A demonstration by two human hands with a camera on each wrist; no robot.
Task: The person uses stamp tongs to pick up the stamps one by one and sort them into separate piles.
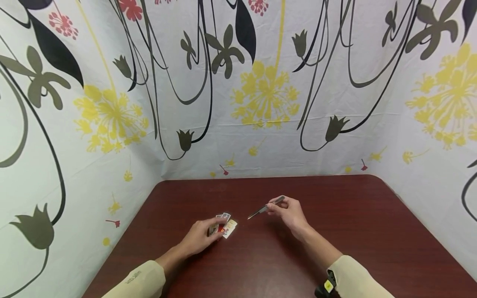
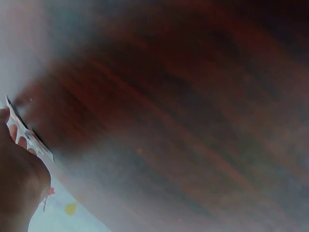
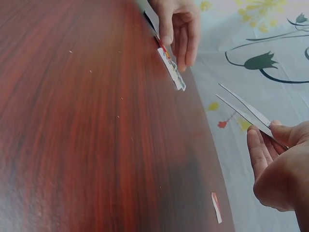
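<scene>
In the head view, the left hand (image 1: 197, 237) pinches small cards (image 1: 230, 228) that jut beyond its grip, perhaps for access; the right hand (image 1: 292, 214) pinches tweezers (image 1: 262, 210) pointing toward them; left wrist: small cards slant against the fingers; right wrist: the tweezers' tips stand apart, empty.

Tweezers (image 1: 263, 210): smooth metal. Cutouts (image 1: 230, 229): paper. Tabletop (image 1: 238, 269): glossy wood grain. Curtain (image 1: 223, 109): creased matt cloth.

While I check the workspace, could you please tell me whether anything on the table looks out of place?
In the right wrist view, a strip lies on the table, apart from the papers in the left hand, like a stray scrap; pale specks lie there too.
</scene>
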